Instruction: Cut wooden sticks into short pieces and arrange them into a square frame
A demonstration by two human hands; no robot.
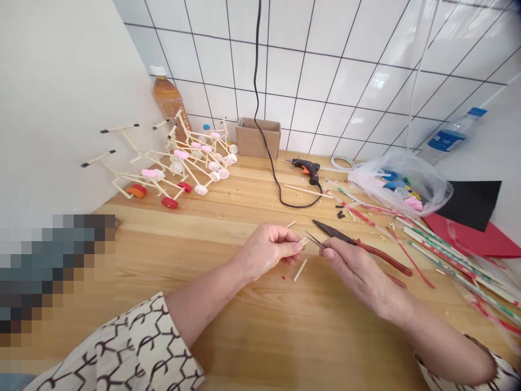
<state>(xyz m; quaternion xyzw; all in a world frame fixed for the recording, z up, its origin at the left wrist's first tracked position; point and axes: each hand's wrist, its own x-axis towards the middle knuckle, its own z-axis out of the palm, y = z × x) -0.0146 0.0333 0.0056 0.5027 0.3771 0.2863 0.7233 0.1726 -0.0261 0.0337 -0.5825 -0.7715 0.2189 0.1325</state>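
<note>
My left hand (271, 250) pinches a short piece of wooden stick (304, 240) between thumb and fingers. Close to the end of that piece are the thin tips of metal tweezers (315, 240), which my right hand (358, 271) grips. Whether the tips touch the wood I cannot tell. Long-nose pliers (344, 236) with red-brown handles lie on the table, partly hidden behind my right hand. A loose cut stick (300, 270) rests just below my left fingers, and the end of another stick (291, 224) shows behind them.
Several stick-built wheeled models (179, 157) stand at the left near a tea bottle (169, 98). A cardboard box (258, 138) and a black glue gun (307, 168) with its cord are along the back. A bag of bottle caps (401, 184), stick packs (459, 255) and a water bottle (453, 136) occupy the right.
</note>
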